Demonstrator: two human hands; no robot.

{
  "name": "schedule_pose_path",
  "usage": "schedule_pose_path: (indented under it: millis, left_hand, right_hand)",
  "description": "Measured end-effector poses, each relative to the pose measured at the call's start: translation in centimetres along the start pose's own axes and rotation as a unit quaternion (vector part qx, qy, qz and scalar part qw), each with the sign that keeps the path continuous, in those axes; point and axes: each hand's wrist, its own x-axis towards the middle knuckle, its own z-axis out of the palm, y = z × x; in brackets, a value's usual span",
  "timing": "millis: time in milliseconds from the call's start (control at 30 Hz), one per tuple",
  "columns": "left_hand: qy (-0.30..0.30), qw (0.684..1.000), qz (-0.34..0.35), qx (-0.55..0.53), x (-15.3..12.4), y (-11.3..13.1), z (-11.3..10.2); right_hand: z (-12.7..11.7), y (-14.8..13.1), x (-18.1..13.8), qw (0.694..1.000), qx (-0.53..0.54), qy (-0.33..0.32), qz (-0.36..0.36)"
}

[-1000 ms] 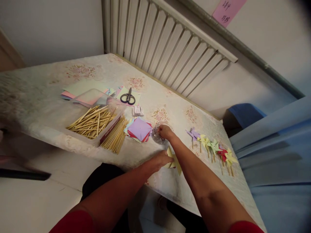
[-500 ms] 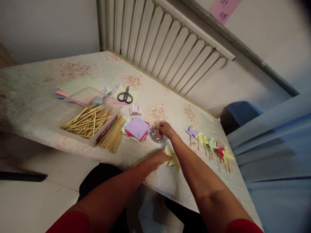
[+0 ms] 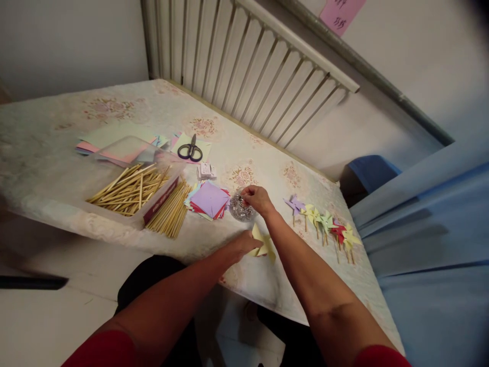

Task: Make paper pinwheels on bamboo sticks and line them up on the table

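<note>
Left hand (image 3: 246, 242): fingers closed on a yellow pinwheel (image 3: 262, 244), near the table's front edge
Right hand (image 3: 257, 198): fingers curled at the round dish (image 3: 242, 218) — how tightly, or on what, I cannot tell
Pink note (image 3: 342, 16): handwritten digits, top line cut off
Plastic box (image 3: 133, 221): red label, print unreadable

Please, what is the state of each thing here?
Yellow paper: folded into blades, held by left hand
Clear dish: uncovered, right hand over it
Scissors: closed, lying flat
Plastic box: open, holding sticks
Paper squares: stacked unevenly
Pinwheels: mounted, lying in a row
</note>
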Motion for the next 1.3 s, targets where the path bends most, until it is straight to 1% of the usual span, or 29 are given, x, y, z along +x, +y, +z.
schedule_pose_path:
  millis: [100, 200, 267, 367, 467, 533, 600, 667, 767, 900, 1000, 1067, 1167, 1300]
  left_hand:
    - [-0.009, 1.0, 0.019, -0.018, -0.6, 0.0, -0.3]
    - [-0.01, 0.999, 0.052, -0.004, -1.7, -0.1, -0.6]
    - [-0.012, 0.998, 0.056, 0.011, -2.5, -0.3, -0.8]
    - [0.002, 0.999, 0.053, 0.002, -3.6, -1.0, -1.0]
    - [0.038, 0.998, 0.053, -0.016, -4.2, -2.1, -1.0]
    - [0.047, 0.996, 0.055, -0.042, -4.6, -2.7, -1.0]
    - [0.059, 0.995, 0.049, -0.064, -5.0, -3.1, -0.6]
    - [0.078, 0.993, 0.041, -0.075, -5.6, -3.1, -0.1]
    - [0.11, 0.989, 0.034, -0.095, -6.2, -2.7, 0.8]
    - [0.143, 0.982, 0.038, -0.119, -6.4, -2.4, 1.5]
    - [0.147, 0.979, 0.046, -0.131, -6.2, -2.6, 1.6]
    - [0.147, 0.978, 0.052, -0.139, -6.2, -2.8, 1.6]
    - [0.147, 0.977, 0.056, -0.146, -6.3, -2.8, 1.6]
    - [0.156, 0.974, 0.061, -0.152, -6.5, -2.7, 1.8]
  right_hand:
    - [-1.4, -0.5, -1.9, 0.999, 0.031, 0.024, -0.029]
    - [-3.5, -0.1, -4.6, 0.992, 0.083, 0.076, -0.053]
    - [-5.0, 1.2, -6.9, 0.983, 0.121, 0.125, -0.051]
    - [-6.4, 4.7, -10.6, 0.973, 0.127, 0.194, -0.016]
    - [-6.4, 9.4, -14.7, 0.975, 0.045, 0.214, 0.041]
    - [-5.6, 12.4, -17.4, 0.974, -0.039, 0.217, 0.049]
    - [-4.6, 14.7, -19.7, 0.967, -0.12, 0.224, 0.011]
    - [-3.8, 16.0, -21.3, 0.96, -0.176, 0.217, -0.034]
    - [-3.0, 16.7, -22.5, 0.949, -0.216, 0.22, -0.068]
    - [-2.8, 16.9, -22.5, 0.945, -0.222, 0.227, -0.08]
    - [-3.1, 17.5, -22.5, 0.953, -0.192, 0.219, -0.08]
    - [-3.5, 17.9, -22.6, 0.956, -0.179, 0.212, -0.093]
    - [-3.9, 18.5, -23.0, 0.954, -0.187, 0.206, -0.116]
    - [-4.2, 18.7, -23.3, 0.95, -0.215, 0.197, -0.114]
